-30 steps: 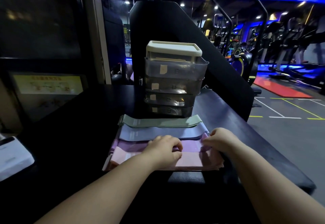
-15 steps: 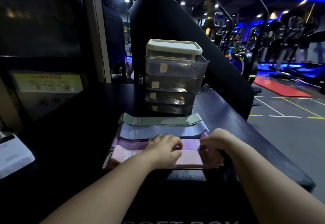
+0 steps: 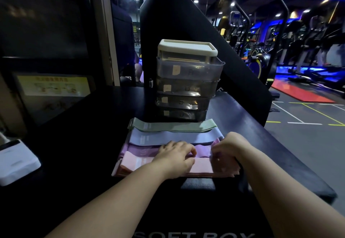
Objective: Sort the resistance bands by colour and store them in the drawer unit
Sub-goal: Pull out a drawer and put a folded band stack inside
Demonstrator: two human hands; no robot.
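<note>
Resistance bands (image 3: 168, 137) are laid flat before the drawer unit (image 3: 187, 86). The purple band (image 3: 139, 149), judged soft, light and floppy, is pinched by the left hand (image 3: 175, 155) and right hand (image 3: 231, 148). It is best held at both ends.

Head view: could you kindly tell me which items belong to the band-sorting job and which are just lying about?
Job: green band, blue band, purple band, pink band, drawer unit, left hand, right hand.
Lying about: white box, yellow poster.

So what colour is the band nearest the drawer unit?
The band is sage green; head view.
</note>
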